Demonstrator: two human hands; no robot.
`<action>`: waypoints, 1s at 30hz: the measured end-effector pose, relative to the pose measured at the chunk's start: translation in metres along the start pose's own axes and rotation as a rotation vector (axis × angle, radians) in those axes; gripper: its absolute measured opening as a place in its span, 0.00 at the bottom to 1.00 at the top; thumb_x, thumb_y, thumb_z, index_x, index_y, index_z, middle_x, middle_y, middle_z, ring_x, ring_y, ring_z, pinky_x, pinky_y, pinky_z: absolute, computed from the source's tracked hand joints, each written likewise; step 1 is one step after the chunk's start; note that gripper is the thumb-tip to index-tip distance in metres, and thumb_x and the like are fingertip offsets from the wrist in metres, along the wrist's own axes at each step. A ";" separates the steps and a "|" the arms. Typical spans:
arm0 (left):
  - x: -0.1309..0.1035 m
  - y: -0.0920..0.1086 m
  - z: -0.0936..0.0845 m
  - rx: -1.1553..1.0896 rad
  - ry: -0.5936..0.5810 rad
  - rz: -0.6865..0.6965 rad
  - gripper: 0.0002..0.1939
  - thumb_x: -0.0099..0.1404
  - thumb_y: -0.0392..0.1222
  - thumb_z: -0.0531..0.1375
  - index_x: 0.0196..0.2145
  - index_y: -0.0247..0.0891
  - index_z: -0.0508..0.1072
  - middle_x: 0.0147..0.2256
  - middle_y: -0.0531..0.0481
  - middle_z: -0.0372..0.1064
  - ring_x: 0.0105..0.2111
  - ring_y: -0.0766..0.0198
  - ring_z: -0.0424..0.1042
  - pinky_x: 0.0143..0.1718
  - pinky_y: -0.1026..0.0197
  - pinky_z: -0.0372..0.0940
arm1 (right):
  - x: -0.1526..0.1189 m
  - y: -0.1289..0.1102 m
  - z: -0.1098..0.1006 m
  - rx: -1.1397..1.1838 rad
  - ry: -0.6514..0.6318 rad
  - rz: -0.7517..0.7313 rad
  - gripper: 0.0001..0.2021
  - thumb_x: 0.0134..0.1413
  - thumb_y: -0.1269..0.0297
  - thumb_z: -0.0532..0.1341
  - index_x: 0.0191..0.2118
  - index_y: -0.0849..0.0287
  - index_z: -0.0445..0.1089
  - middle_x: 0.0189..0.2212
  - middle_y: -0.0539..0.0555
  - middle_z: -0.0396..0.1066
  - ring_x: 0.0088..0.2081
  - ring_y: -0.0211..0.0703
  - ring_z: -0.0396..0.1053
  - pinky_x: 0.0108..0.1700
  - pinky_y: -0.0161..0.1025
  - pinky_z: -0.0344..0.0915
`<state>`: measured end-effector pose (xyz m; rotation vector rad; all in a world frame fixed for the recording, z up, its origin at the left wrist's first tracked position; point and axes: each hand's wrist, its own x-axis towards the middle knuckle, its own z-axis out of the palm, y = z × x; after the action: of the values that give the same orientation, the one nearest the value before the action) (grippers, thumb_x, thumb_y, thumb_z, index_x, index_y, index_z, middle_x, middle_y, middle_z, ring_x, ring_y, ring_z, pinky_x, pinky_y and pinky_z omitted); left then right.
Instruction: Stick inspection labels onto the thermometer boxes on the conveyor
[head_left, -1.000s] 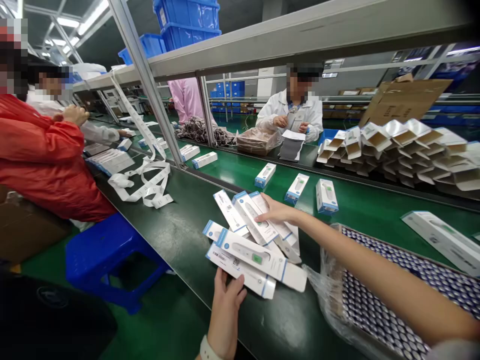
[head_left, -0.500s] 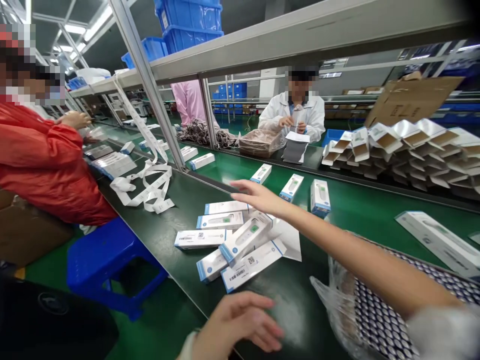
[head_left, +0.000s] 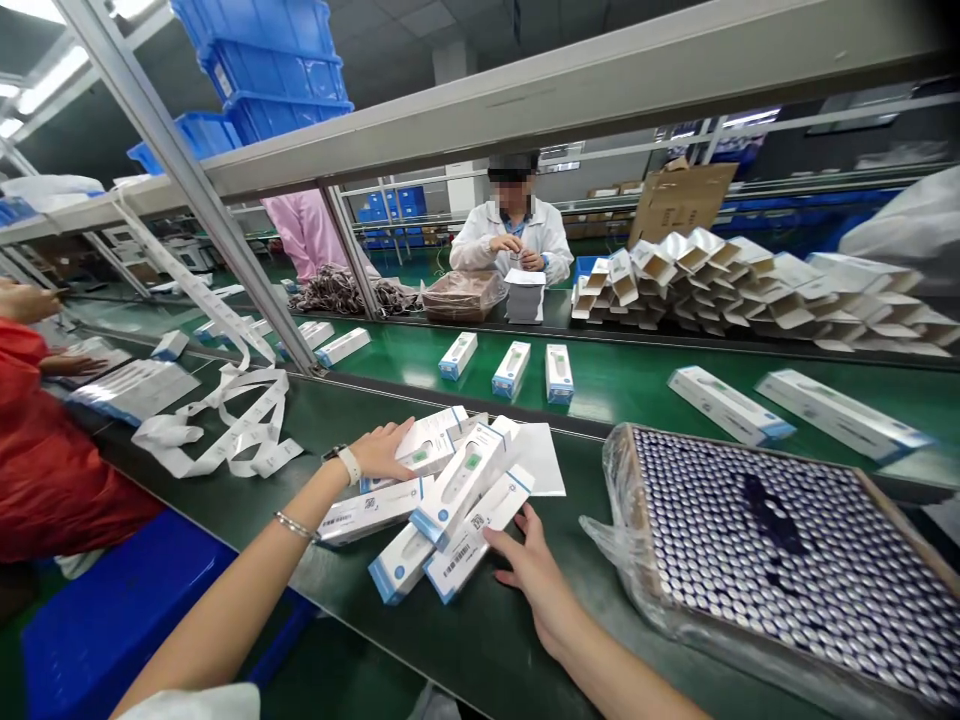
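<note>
A pile of slim white-and-blue boxes (head_left: 463,480) with a device pictured on them lies on the dark bench before me. My left hand (head_left: 381,450) rests over the boxes at the pile's left, its fingers stretched out and apart. At the lower right, my right hand (head_left: 529,555) reaches the edge of a box with a barcode (head_left: 480,535); its thumb and fingers are spread and appear to touch it without closing round it. Under the pile's right side a white sheet (head_left: 545,460) sticks out.
A plastic-lined tray of silvery round-ended cells (head_left: 750,540) stands at right. Tangled white label strip (head_left: 240,425) lies at left. Beyond, boxes (head_left: 510,370) sit on a green belt (head_left: 615,370). A person in white (head_left: 510,235) works opposite; a red sleeve (head_left: 45,450) shows at left.
My right hand has drawn back from beyond the pile to its lower right. My left hand has moved forward onto its left side. The view has turned right, showing more of the cell tray.
</note>
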<state>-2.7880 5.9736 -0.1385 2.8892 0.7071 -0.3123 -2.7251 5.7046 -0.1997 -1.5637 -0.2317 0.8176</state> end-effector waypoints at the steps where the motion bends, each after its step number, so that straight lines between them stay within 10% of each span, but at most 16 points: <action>1: -0.005 0.001 0.003 0.016 0.032 -0.031 0.54 0.44 0.64 0.56 0.61 0.35 0.40 0.52 0.34 0.57 0.49 0.42 0.59 0.47 0.51 0.55 | 0.002 -0.001 0.001 -0.040 -0.015 -0.023 0.36 0.47 0.51 0.54 0.60 0.51 0.37 0.60 0.61 0.43 0.49 0.49 0.63 0.34 0.40 0.68; 11: -0.034 0.001 0.004 -0.055 0.261 -0.518 0.49 0.49 0.70 0.47 0.58 0.29 0.48 0.56 0.29 0.48 0.52 0.33 0.53 0.47 0.41 0.51 | 0.014 0.019 -0.017 -0.067 0.050 -0.074 0.39 0.45 0.52 0.56 0.60 0.56 0.37 0.59 0.64 0.43 0.51 0.55 0.60 0.43 0.47 0.65; 15: -0.046 0.063 -0.003 -0.179 0.488 -0.220 0.41 0.55 0.64 0.47 0.59 0.32 0.49 0.57 0.35 0.51 0.54 0.43 0.52 0.51 0.48 0.51 | 0.005 0.015 -0.011 -0.336 0.157 -0.373 0.39 0.48 0.52 0.55 0.61 0.59 0.34 0.60 0.64 0.38 0.59 0.58 0.44 0.55 0.55 0.52; 20: -0.052 0.120 0.000 -0.329 0.312 0.020 0.38 0.52 0.54 0.57 0.58 0.39 0.52 0.48 0.41 0.64 0.45 0.46 0.65 0.45 0.52 0.58 | -0.004 0.014 -0.001 -0.848 0.058 -0.792 0.27 0.53 0.51 0.52 0.57 0.55 0.51 0.62 0.57 0.36 0.62 0.59 0.30 0.58 0.61 0.35; 30: -0.043 0.047 -0.007 -0.007 0.342 -0.197 0.27 0.59 0.54 0.50 0.53 0.37 0.60 0.48 0.40 0.61 0.47 0.50 0.62 0.46 0.54 0.56 | 0.003 0.010 -0.019 -1.058 -0.102 -0.820 0.24 0.54 0.52 0.49 0.56 0.52 0.56 0.62 0.53 0.38 0.62 0.57 0.28 0.58 0.62 0.36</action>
<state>-2.8023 5.9144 -0.1168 2.9002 1.0452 0.1702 -2.7141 5.6891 -0.2108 -2.1026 -1.4498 0.0617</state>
